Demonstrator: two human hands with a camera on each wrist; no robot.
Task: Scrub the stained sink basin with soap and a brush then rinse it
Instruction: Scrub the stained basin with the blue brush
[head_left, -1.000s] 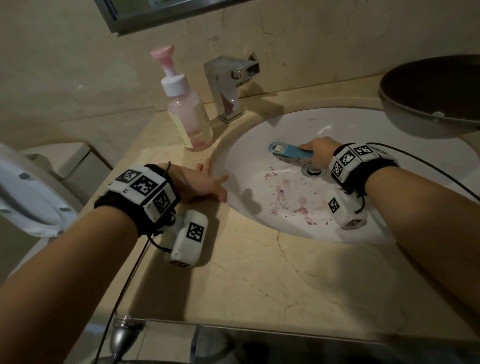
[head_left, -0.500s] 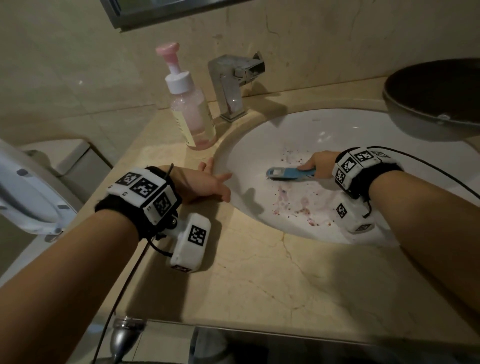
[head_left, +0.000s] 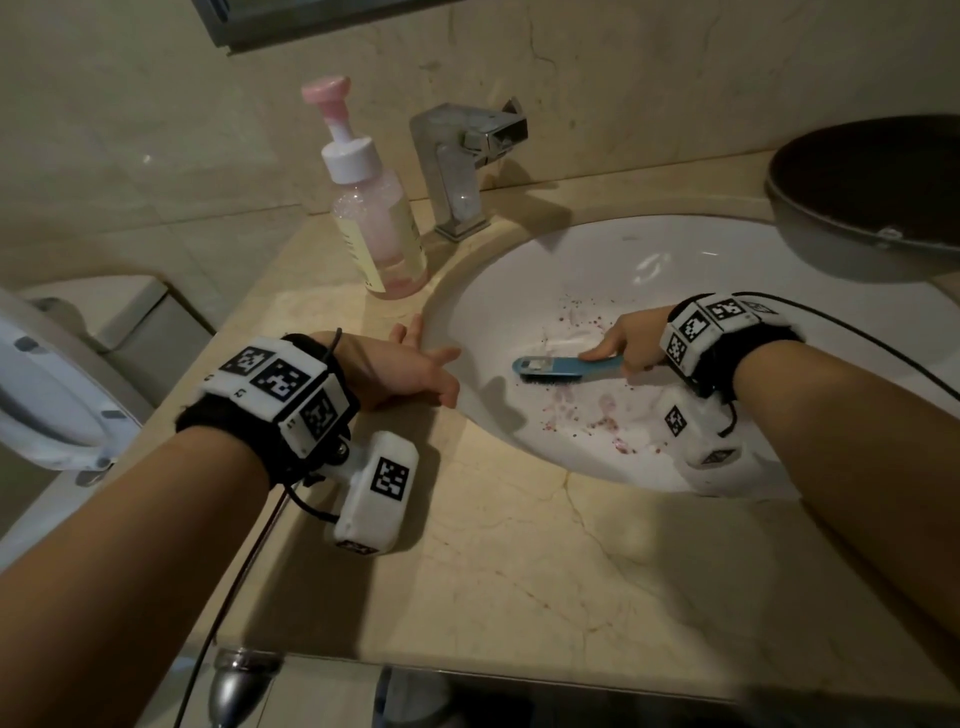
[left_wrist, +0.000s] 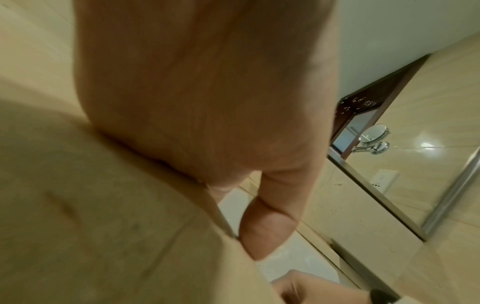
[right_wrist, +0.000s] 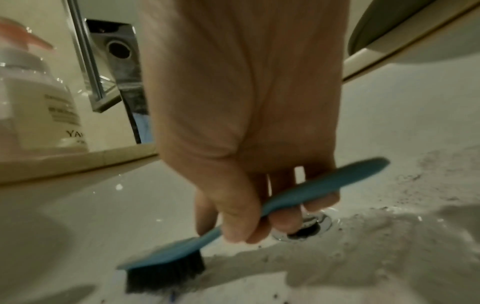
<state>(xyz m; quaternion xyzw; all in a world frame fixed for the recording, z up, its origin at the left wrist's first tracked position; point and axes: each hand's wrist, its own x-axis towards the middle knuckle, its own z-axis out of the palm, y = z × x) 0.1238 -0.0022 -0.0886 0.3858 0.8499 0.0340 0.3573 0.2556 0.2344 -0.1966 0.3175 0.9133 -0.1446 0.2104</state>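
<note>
A white sink basin (head_left: 597, 260) carries pink-red stains (head_left: 592, 415) along its near side and more specks near its middle. My right hand (head_left: 626, 340) grips the handle of a blue brush (head_left: 561, 366) with dark bristles, held low over the basin with the bristles down. In the right wrist view the brush (right_wrist: 182, 251) sits left of the chrome drain (right_wrist: 303, 226), my right hand (right_wrist: 249, 216) curled round its handle. My left hand (head_left: 410, 371) rests flat on the beige counter (head_left: 519, 561) at the basin's left rim, fingers spread. The left wrist view shows my left hand (left_wrist: 259, 226) pressed on the counter edge.
A pink pump soap bottle (head_left: 371, 208) stands on the counter left of the chrome faucet (head_left: 462, 166). A dark round bowl (head_left: 872, 197) sits at the back right, overhanging the basin. A white toilet lid (head_left: 47, 374) is at far left. A mirror (left_wrist: 415, 164) hangs on the wall.
My right hand has drawn the brush from over the drain toward the basin's near left side. New pink specks show near the basin's middle. The left hand has stayed put.
</note>
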